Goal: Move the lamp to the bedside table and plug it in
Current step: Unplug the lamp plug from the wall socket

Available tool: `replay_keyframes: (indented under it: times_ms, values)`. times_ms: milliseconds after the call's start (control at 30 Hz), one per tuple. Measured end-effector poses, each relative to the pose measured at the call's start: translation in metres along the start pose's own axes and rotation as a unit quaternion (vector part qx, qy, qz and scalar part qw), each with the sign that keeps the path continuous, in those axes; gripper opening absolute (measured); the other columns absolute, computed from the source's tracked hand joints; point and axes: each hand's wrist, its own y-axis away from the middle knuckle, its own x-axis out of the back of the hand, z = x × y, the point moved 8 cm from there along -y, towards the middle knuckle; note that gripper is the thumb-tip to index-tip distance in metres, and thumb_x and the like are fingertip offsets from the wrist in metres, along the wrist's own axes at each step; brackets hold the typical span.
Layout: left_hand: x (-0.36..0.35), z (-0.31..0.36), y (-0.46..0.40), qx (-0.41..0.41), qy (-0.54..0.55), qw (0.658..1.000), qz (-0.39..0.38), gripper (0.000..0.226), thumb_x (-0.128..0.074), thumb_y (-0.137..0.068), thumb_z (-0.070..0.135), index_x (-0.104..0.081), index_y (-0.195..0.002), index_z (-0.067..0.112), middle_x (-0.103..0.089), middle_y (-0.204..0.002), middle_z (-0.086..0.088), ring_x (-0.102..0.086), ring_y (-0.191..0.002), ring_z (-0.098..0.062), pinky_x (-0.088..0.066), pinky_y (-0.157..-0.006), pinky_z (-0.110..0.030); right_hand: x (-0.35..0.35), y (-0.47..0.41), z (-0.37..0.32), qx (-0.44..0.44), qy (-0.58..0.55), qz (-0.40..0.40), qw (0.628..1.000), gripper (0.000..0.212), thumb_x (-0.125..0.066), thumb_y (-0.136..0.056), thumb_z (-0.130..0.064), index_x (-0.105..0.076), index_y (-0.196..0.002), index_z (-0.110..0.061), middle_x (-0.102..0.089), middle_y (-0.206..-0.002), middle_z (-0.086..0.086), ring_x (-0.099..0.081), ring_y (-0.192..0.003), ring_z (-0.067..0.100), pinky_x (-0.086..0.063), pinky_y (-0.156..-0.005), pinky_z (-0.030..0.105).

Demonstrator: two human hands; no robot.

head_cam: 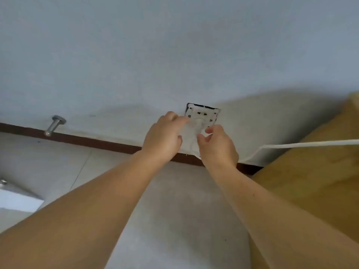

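A white wall socket (206, 113) sits low on the wall, just above the dark baseboard. A white plug (199, 124) is seated in its lower part. From it the white lamp cord (310, 143) drops down, then runs off to the right edge. My left hand (165, 136) reaches in from the left, with fingertips on the plug's left side and on the socket plate. My right hand (217, 146) is just below and right of the plug, thumb and fingers curled and slightly apart, with nothing clearly between them. The lamp itself is out of view.
A light wooden bedside table (314, 183) stands at the right, close to the wall, with the cord passing behind it. A metal door stopper (55, 125) sticks out of the wall at left. A dark baseboard (87, 140) runs along grey floor tiles (174, 210).
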Motion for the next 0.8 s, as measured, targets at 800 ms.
replay_keyframes:
  times_ms: [800]
  values:
    - [-0.031, -0.012, -0.018, -0.121, -0.161, 0.931, 0.305, 0.080, -0.084, -0.053, 0.011, -0.054, -0.125, 0.024, -0.062, -0.108, -0.019, -0.061, -0.095, -0.034, -0.044, -0.084, -0.051, -0.026, -0.031, 0.001, 0.116, 0.165, 0.128, 0.971, 0.043, -0.028, -0.091, -0.058, -0.041, -0.065, -0.027, -0.050, -0.063, -0.007, -0.044, -0.051, 0.009, -0.025, -0.045, 0.025]
